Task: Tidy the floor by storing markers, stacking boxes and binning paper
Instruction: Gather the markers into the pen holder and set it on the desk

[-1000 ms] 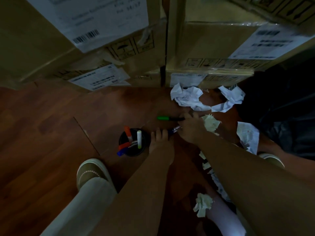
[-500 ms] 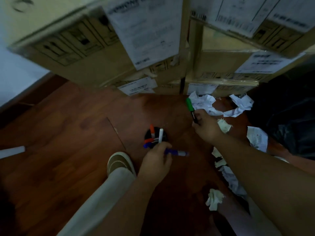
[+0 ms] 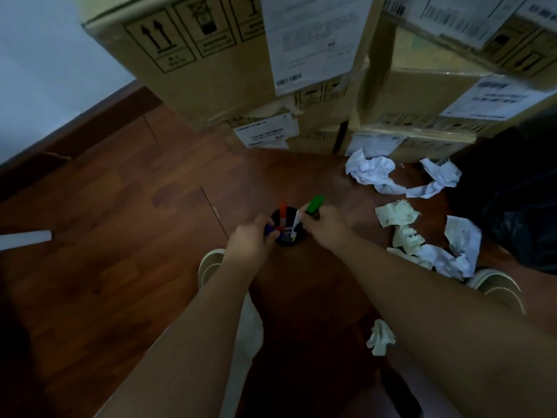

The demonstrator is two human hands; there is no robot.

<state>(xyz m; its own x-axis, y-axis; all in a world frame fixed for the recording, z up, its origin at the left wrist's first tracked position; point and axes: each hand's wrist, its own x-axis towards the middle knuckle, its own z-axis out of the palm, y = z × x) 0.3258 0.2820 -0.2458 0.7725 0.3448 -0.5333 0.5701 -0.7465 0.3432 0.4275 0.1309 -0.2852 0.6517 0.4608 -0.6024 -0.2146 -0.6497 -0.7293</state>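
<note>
A black marker cup (image 3: 286,239) stands on the wooden floor with an orange marker (image 3: 283,210) and a white marker (image 3: 295,225) sticking out. My left hand (image 3: 251,242) grips a blue marker (image 3: 269,229) at the cup's left rim. My right hand (image 3: 324,226) grips a green-capped marker (image 3: 314,205), cap up, over the cup's right rim. Crumpled white paper (image 3: 373,171) lies near the stacked cardboard boxes (image 3: 217,67). More crumpled paper (image 3: 398,214) lies to the right of my hands.
A dark bin bag (image 3: 512,206) sits at the right. Further paper scraps (image 3: 380,336) lie by my right arm and near my right shoe (image 3: 497,288). My left shoe (image 3: 211,263) is just behind the cup. A white tube (image 3: 24,239) lies at the left edge.
Both hands have come together at the cup: the left brought the blue marker to its rim, the right carried the green marker from near the boxes to over the cup.
</note>
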